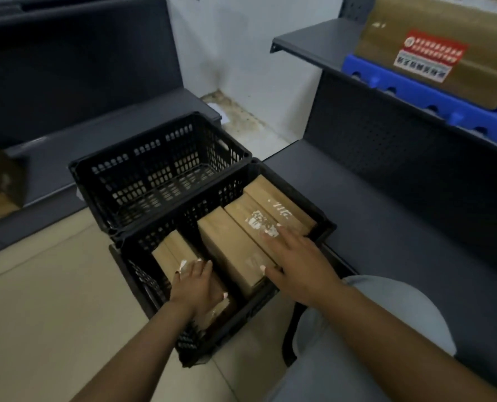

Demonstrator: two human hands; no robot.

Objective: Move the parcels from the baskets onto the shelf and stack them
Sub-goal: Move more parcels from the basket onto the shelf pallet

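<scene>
Our left hand (pixel 196 281) grips a parcel (pixel 174 250) in the near basket (pixel 325 224); our right hand (pixel 296 256) rests flat on boxes (pixel 235 245). An empty basket (pixel 102 166) sits behind, dark shelf (pixel 386 216) beside, tan floor (pixel 53 300) below.

We see a beige tiled floor (pixel 47 309) running to a white wall (pixel 241 44), stained and grimy at its foot. Dark grey metal racking (pixel 76 68) stands on both sides; the light is dim.

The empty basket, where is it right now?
In the head view, the empty basket sits on the floor left of centre, directly behind and touching the near basket that holds the brown parcels.
</scene>
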